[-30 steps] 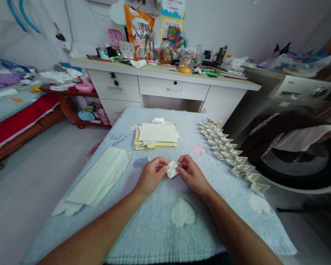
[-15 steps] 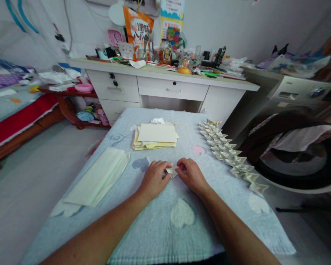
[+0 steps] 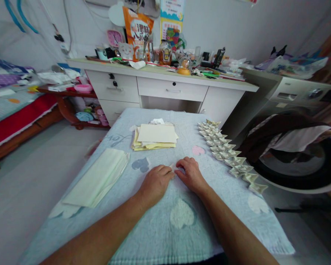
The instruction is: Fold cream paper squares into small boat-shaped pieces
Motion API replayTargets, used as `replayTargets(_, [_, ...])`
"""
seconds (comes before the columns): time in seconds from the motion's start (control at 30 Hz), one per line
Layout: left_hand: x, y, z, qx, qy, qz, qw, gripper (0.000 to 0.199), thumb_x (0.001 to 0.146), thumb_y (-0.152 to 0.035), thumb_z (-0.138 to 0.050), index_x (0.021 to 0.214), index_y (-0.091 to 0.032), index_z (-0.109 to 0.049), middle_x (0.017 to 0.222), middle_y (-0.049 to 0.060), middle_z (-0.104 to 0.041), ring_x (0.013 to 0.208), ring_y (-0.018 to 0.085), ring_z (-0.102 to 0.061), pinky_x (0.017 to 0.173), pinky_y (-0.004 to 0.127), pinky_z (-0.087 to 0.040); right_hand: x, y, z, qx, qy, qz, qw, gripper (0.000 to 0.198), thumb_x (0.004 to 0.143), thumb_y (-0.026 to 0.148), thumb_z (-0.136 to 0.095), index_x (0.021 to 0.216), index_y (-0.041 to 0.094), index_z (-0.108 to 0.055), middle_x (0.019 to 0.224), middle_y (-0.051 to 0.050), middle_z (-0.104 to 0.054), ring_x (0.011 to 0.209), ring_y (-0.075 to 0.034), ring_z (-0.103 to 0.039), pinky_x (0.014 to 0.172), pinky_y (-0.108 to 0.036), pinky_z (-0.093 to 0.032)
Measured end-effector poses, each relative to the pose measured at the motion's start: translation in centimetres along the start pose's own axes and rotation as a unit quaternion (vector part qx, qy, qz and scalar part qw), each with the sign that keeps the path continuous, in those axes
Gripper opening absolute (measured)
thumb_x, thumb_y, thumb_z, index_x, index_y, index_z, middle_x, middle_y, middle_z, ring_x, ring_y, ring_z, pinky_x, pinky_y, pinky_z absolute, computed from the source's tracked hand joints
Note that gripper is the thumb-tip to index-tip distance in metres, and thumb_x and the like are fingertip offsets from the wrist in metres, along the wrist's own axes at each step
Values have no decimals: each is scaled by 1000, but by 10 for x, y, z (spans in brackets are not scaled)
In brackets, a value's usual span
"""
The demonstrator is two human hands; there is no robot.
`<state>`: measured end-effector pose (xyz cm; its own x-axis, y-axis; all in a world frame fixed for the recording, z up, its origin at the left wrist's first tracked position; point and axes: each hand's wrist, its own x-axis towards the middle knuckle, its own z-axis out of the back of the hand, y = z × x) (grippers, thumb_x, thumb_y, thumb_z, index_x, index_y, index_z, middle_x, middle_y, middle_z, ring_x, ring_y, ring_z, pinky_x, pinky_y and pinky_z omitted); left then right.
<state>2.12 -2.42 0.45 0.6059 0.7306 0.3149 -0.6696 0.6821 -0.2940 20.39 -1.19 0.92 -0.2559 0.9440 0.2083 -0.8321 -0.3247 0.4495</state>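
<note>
A small piece of folded pale paper (image 3: 173, 167) lies on the cloth between my hands, mostly covered by my fingers. My left hand (image 3: 157, 183) is closed, its fingertips pressed together on the paper's left side. From the right, my right hand (image 3: 191, 173) pinches the paper's edge with curled fingers and thumb. Beyond my hands sits a stack of cream and yellow paper sheets (image 3: 157, 133). To the right runs a line of nested folded paper pieces with pointed tips (image 3: 222, 146). A pale green stack of folded sheets (image 3: 98, 180) rests at the left.
A blue patterned cloth (image 3: 138, 235) covers the table. Behind it stands a white desk (image 3: 172, 86) crowded with jars, a pink clock and an orange bag. On the right is a washing machine (image 3: 292, 95) with its door open and laundry hanging out. A bed (image 3: 19, 114) stands left.
My left hand has turned and slid slightly right, its fingers now over the paper and hiding more of it. The right hand has stayed nearly in place.
</note>
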Motion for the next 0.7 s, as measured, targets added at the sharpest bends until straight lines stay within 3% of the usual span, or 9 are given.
replayTargets(0.4, [-8, -4, -3, 96, 36, -42, 994, 24, 90, -15, -50, 112, -18, -59, 107, 6, -63, 98, 21, -55, 84, 36, -49, -2, -4, 9, -51, 44, 73, 995, 20, 90, 23, -57, 103, 28, -71, 95, -5, -61, 90, -19, -49, 79, -34, -33])
replayTargets(0.7, [-9, -4, -2, 92, 40, -29, 995, 24, 91, -16, -49, 112, -20, -60, 107, 6, -64, 101, 21, -55, 85, 37, -48, -7, -5, 29, -37, 97, 132, 986, 24, 91, 26, -55, 111, 27, -68, 103, -6, -62, 96, -20, -50, 86, -37, -36])
